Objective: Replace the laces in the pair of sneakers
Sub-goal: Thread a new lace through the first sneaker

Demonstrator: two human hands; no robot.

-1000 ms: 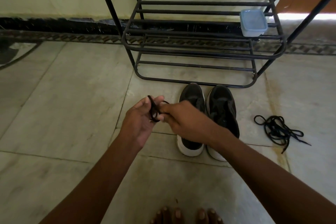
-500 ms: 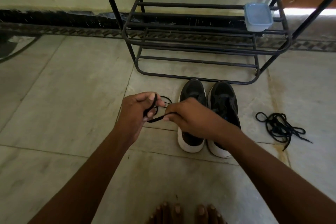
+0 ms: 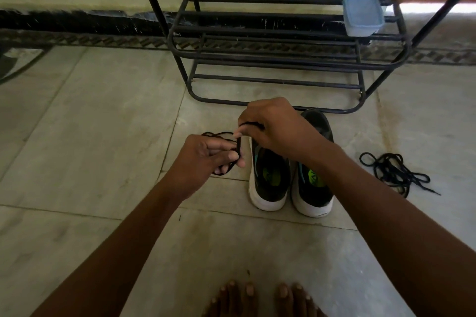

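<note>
A black lace (image 3: pixel 223 152) is hanging in the air between the person's two hands, just left of the pair of sneakers and above the floor. The left hand (image 3: pixel 206 159) is holding it with fingers curled, the lace looping round those fingers and arching out behind them in a thin bow. The right hand (image 3: pixel 275 128) is sitting a little higher and farther out, over the toe of the left sneaker (image 3: pixel 269 177), its fingers bent and pinching another stretch of the same lace. That sneaker is standing upright beside the right sneaker (image 3: pixel 313 183), the two touching side to side, heels toward the person, both black with white soles and bright green marks on the insoles. Their toes are pointing at a black metal shoe rack (image 3: pixel 283 59) that is standing against the wall just beyond them. A small clear plastic box (image 3: pixel 362 15) with a bluish lid is resting on the right end of one rack shelf. Out to the right of the sneakers, well apart from them, a second black lace (image 3: pixel 394 170) is lying in a loose tangle on the pale stone floor (image 3: pixel 90 136). At the near edge, the person's bare toes (image 3: pixel 262 298) are showing on the floor.
</note>
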